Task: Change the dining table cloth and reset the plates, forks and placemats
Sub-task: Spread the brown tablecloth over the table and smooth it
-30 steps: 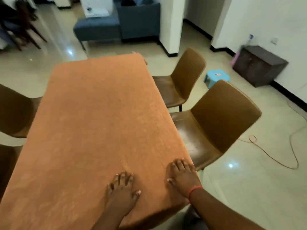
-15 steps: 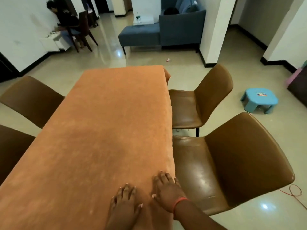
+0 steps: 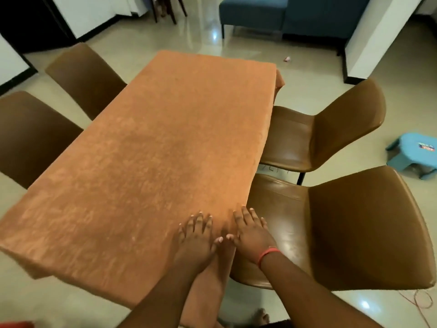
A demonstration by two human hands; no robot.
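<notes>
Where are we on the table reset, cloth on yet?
Done: the orange tablecloth covers the table. In hand: left hand and right hand press flat on it at the near right corner. Left: no plates, forks or placemats are in view.

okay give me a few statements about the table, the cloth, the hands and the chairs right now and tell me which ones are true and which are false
1. Both hands lie flat on the orange tablecloth. True: the left hand and right hand rest near its right corner, fingers straight.
2. Plates and forks are already set on the cloth. False: nothing lies on it but the hands.
3. The right wrist wears a red band. True.
4. The blue stool is tucked under the table. False: it stands on the floor, to the right of the brown chairs.
5. The tablecloth is white. False: it is orange.
</notes>
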